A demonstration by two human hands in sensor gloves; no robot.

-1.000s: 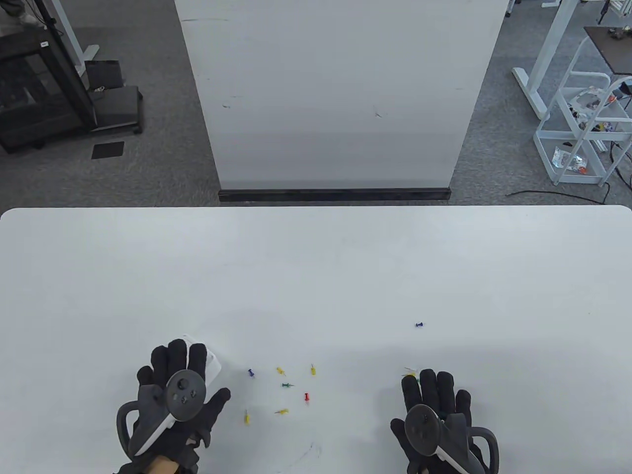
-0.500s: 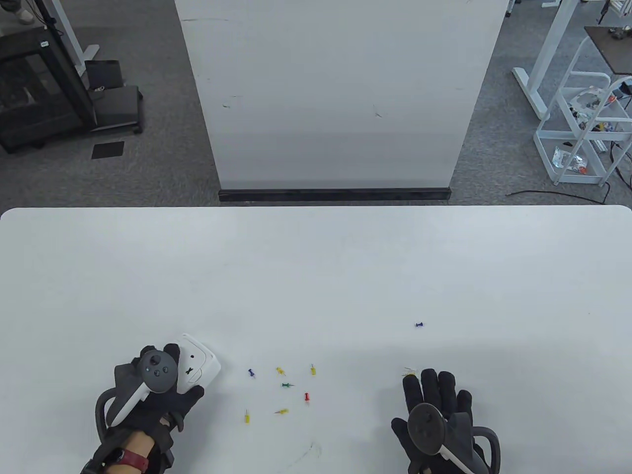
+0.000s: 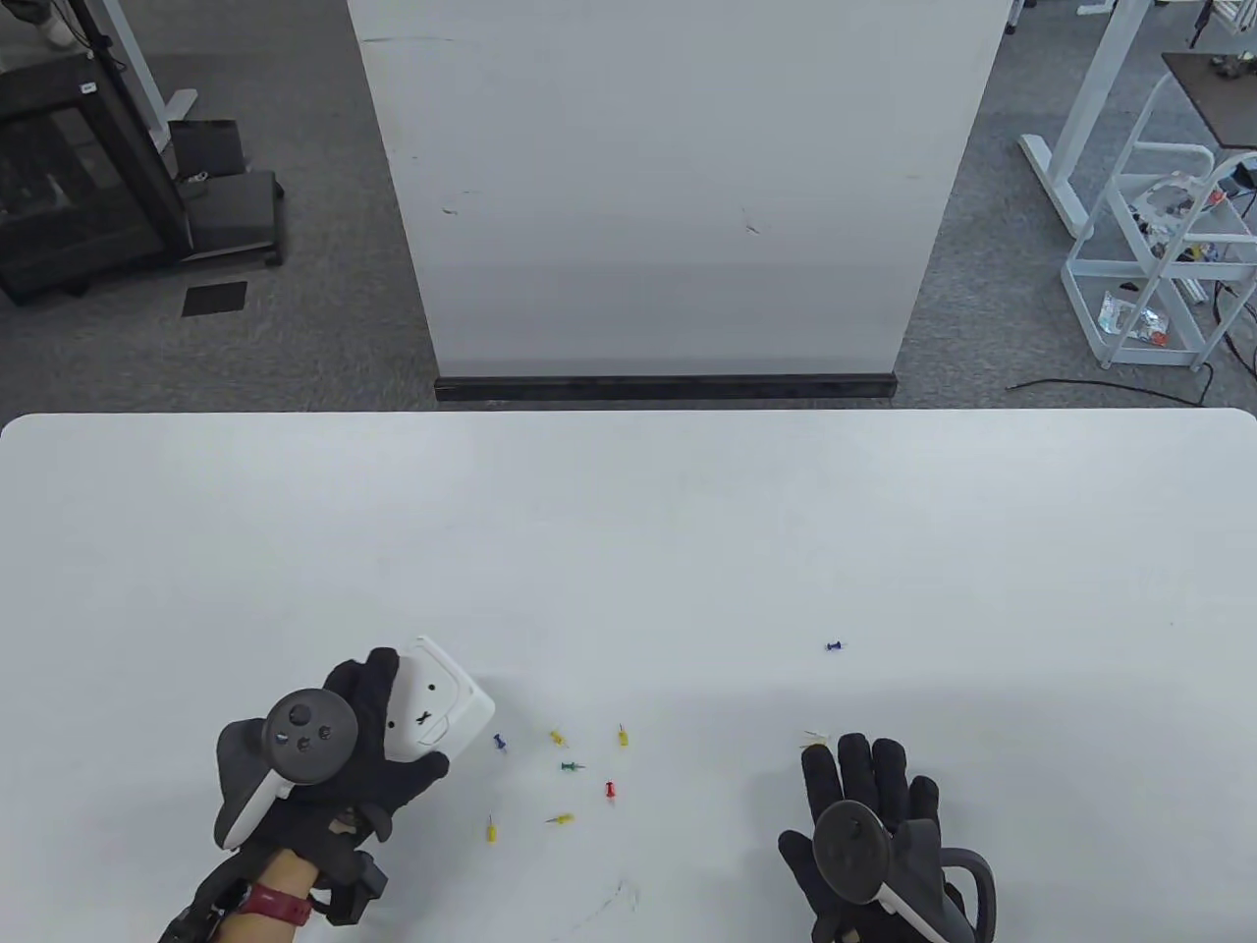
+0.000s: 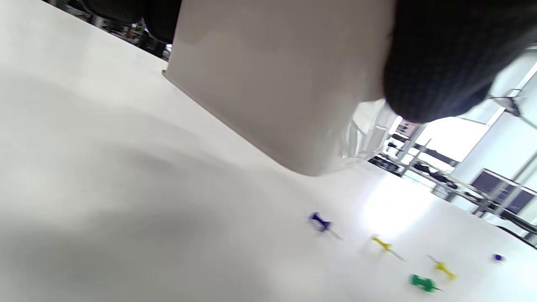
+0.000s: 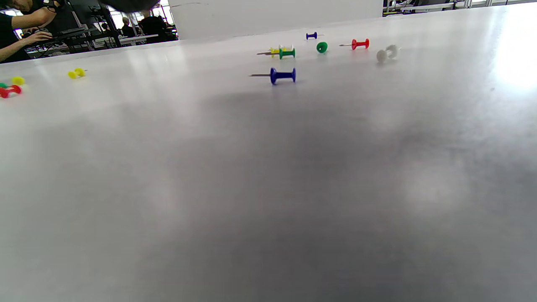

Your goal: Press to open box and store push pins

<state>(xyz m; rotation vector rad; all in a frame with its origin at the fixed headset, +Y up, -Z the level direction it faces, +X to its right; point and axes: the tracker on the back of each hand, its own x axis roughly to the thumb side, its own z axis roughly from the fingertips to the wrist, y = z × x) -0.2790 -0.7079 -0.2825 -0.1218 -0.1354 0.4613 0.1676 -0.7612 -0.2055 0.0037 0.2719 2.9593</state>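
My left hand (image 3: 408, 719) grips a small white box (image 3: 444, 699) with a face drawn on its closed lid, fingers along its left side and thumb below it. In the left wrist view the box (image 4: 277, 84) is tilted, one corner low over the table, with a gloved finger (image 4: 440, 54) on its side. Several coloured push pins lie to the right of it: blue (image 3: 500, 742), green (image 3: 570, 765), red (image 3: 610, 791), yellow (image 3: 490, 831). My right hand (image 3: 827, 798) rests flat and open on the table, holding nothing. A yellow pin (image 3: 813, 743) lies at its fingertips.
A lone blue pin (image 3: 835, 646) lies farther out on the right. The right wrist view shows blue (image 5: 283, 76), red (image 5: 360, 43) and white (image 5: 386, 53) pins on the white table (image 3: 628, 530). A white panel (image 3: 668, 196) stands beyond the table's far edge.
My left hand has closed around the box and carried it right and away from me, turning its lid into view. The right hand and the pins have not moved.
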